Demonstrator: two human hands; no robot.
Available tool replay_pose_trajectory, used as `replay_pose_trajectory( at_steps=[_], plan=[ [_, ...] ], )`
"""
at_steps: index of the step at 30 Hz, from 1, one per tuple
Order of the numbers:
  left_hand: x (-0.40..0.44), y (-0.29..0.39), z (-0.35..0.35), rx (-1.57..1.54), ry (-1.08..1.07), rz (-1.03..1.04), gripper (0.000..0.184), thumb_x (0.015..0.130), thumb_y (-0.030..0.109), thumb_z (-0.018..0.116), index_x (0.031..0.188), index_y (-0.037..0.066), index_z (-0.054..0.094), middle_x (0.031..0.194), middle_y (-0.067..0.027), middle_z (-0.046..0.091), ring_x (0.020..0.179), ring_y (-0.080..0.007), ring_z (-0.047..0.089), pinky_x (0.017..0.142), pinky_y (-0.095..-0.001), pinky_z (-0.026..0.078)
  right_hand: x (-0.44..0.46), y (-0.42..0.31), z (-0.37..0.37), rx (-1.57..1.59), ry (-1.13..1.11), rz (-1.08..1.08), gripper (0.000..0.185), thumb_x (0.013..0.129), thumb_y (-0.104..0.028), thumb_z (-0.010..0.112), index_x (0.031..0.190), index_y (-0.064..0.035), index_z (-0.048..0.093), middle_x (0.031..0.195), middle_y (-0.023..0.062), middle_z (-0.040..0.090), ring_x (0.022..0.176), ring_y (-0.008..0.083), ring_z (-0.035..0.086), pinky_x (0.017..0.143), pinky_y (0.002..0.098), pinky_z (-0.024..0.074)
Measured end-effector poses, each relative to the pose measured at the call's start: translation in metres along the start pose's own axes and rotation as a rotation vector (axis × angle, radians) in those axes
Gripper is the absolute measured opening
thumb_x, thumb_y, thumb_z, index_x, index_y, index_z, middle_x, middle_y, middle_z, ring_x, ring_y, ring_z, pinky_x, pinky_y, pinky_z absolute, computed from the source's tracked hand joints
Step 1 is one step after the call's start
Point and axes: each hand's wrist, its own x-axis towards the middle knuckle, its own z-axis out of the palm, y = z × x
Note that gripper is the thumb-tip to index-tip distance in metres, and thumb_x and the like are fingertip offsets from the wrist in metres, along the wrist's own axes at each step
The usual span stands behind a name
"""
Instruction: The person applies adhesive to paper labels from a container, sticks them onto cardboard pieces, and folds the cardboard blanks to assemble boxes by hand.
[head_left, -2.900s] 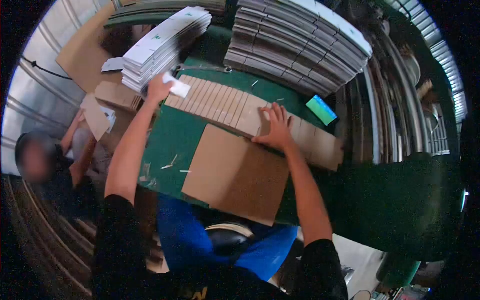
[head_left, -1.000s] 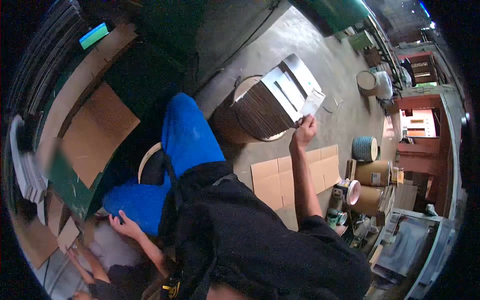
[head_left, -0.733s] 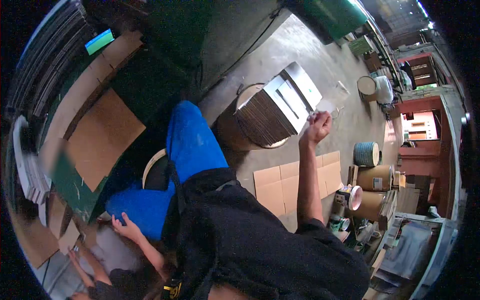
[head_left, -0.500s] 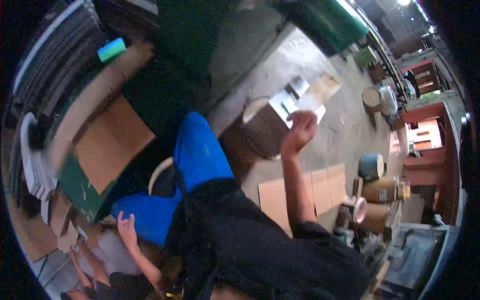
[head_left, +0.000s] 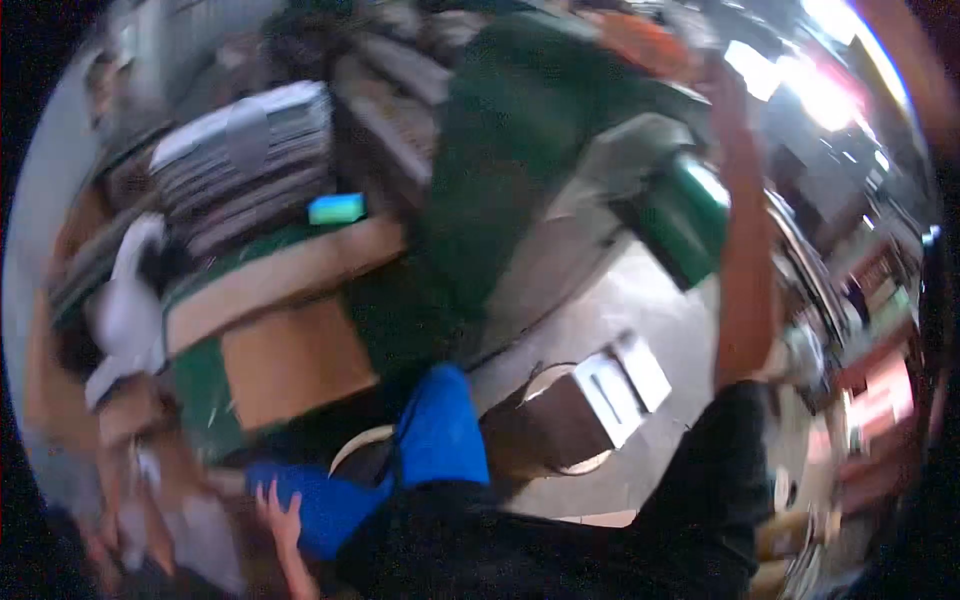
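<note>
My left hand [head_left: 282, 512] is open with fingers spread, beside the blue trousers [head_left: 442, 430], and holds nothing I can see. My right arm [head_left: 745, 230] stretches up the right side of the view. Its hand is smeared by motion near the top, so its fingers and anything in them cannot be made out. A brown cardboard sheet [head_left: 297, 362] lies on the green work surface [head_left: 205, 395], next to a long pale-brown strip [head_left: 285, 283]. A white box-like thing with a dark slot [head_left: 612, 398] rests on a round-topped brown stand at my right.
A small green-blue box [head_left: 337, 209] sits beyond the strip. Stacked sheets [head_left: 245, 150] stand at the far left. Another person's arms [head_left: 150, 520] are at lower left near cardboard. A green machine-like shape [head_left: 680, 215] stands at upper right.
The view has swung, shifting the work surface right and down. My right arm has gone from bent near the white box to stretched upward. My left hand stays open near my leg.
</note>
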Motion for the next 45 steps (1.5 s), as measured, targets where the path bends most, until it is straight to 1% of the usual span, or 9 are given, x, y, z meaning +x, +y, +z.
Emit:
replay_pose_trajectory(
  at_steps=[6,9,19,25,26,32,36,42,45],
  plan=[
    [-0.015,0.040,0.002,0.045,0.217,-0.145,0.056,0.072,0.038,0.080,0.124,0.021,0.066,0.138,-0.0162,0.051,0.126,-0.0377,0.049,0.107,-0.0496,0.037,0.116,-0.553,0.060,0.577,0.209,-0.119,0.021,0.094,-0.017,0.054,0.109,-0.0035,0.061,0.099,0.0132,0.064,0.078,0.0274,0.062,0.064,0.0389,0.0509],
    [-0.016,0.047,-0.002,0.000,0.131,-0.325,0.060,0.073,0.042,0.078,0.129,0.027,0.062,0.149,-0.0110,0.038,0.133,-0.0411,0.036,0.108,-0.0539,0.034,0.120,-0.653,0.006,0.567,0.246,-0.141,0.023,0.095,-0.019,0.053,0.110,-0.0035,0.061,0.098,0.0133,0.064,0.078,0.0279,0.062,0.064,0.0389,0.0517],
    [-0.010,0.050,0.001,-0.013,0.101,-0.376,0.062,0.070,0.042,0.077,0.128,0.031,0.061,0.150,-0.0067,0.035,0.132,-0.0425,0.033,0.101,-0.0602,0.037,0.074,-0.532,-0.085,-0.049,0.262,-0.056,0.030,0.096,-0.025,0.051,0.113,-0.0036,0.061,0.096,0.0136,0.065,0.079,0.0295,0.064,0.064,0.0387,0.0541],
    [0.025,0.033,0.012,0.086,0.015,-0.403,0.084,0.068,0.042,0.079,0.142,0.025,0.045,0.151,-0.0181,0.030,0.138,-0.0431,0.030,0.108,-0.0583,0.034,-0.103,-0.236,-0.219,-0.643,0.069,-0.043,0.034,0.096,-0.029,0.050,0.115,-0.0036,0.061,0.094,0.0138,0.065,0.079,0.0305,0.065,0.064,0.0386,0.0555],
    [0.037,0.031,0.012,0.115,-0.041,-0.463,0.087,0.068,0.042,0.080,0.144,0.026,0.042,0.151,-0.0198,0.030,0.138,-0.0427,0.031,0.109,-0.0579,0.033,-0.024,-0.344,-0.287,-0.726,-0.008,-0.065,0.034,0.096,-0.029,0.050,0.115,-0.0036,0.061,0.094,0.0138,0.065,0.079,0.0305,0.065,0.064,0.0386,0.0555],
    [0.064,0.036,0.007,0.133,-0.148,-0.609,0.088,0.070,0.044,0.079,0.147,0.038,0.037,0.156,-0.0164,0.018,0.133,-0.0532,0.031,0.104,-0.0617,0.036,0.010,-0.349,-0.299,-3.872,-0.806,-0.286,0.019,0.088,-0.023,0.072,0.085,-0.0149,0.055,0.064,-0.0043,0.051,0.047,0.0117,0.047,0.041,0.0333,0.0326],
    [0.069,0.050,0.003,0.160,-0.164,-0.709,0.086,0.070,0.042,0.079,0.146,0.038,0.039,0.157,-0.0124,0.019,0.132,-0.0524,0.033,0.102,-0.0615,0.039,0.030,-0.332,-0.299,-3.942,0.309,-0.080,0.026,0.082,-0.016,0.076,0.075,-0.0093,0.053,0.057,0.0015,0.050,0.048,0.0154,0.047,0.042,0.0325,0.0318],
    [0.063,0.036,0.008,0.152,-0.078,-0.611,0.083,0.071,0.042,0.079,0.144,0.038,0.041,0.156,-0.0114,0.020,0.130,-0.0522,0.035,0.100,-0.0607,0.041,0.016,-0.349,-0.260,-3.874,-0.182,0.434,0.025,0.084,-0.020,0.075,0.100,-0.0050,0.062,0.087,0.0120,0.067,0.078,0.0238,0.063,0.064,0.0427,0.0494],
    [0.066,0.040,0.001,0.068,-0.116,-0.641,0.085,0.071,0.042,0.081,0.145,0.032,0.042,0.155,-0.0179,0.019,0.137,-0.0497,0.028,0.110,-0.0598,0.029,-0.013,-0.399,-0.232,-4.179,-0.038,-0.378,0.016,0.083,-0.010,0.070,0.095,-0.0041,0.061,0.081,0.0076,0.062,0.070,0.0200,0.060,0.059,0.0366,0.0480]
  ],
)
